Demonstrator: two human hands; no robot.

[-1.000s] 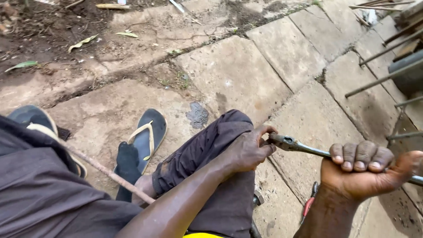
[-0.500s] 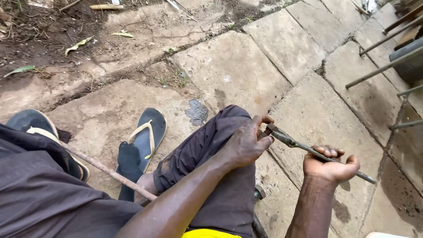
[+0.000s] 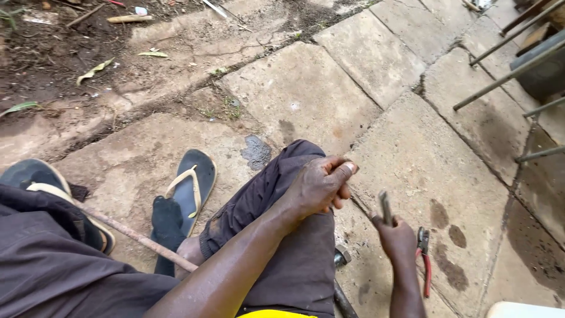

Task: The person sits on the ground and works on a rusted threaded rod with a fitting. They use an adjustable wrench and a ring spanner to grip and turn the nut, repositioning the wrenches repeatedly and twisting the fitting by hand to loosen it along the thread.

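as seen from the head camera, the right hand is closed around a short dark metal rod, which is held upright near the right knee, its upper end standing clear above the fist. the left hand is rested on the bent knee of the dark trousers, fingers curled loosely with the thumb laid along them; nothing is seen to be held in it. red-handled pliers are laid on the concrete slab just right of the right hand. a blue flip-flop is worn on the near left, and a thin rusty bar is crossed beneath the leg. grey metal bars are shown at the far right. the rod is judged stiff, fairly heavy for its bulk, and possibly greasy; it is best gripped at its lower half, with a full fist, so that the free end is left exposed.
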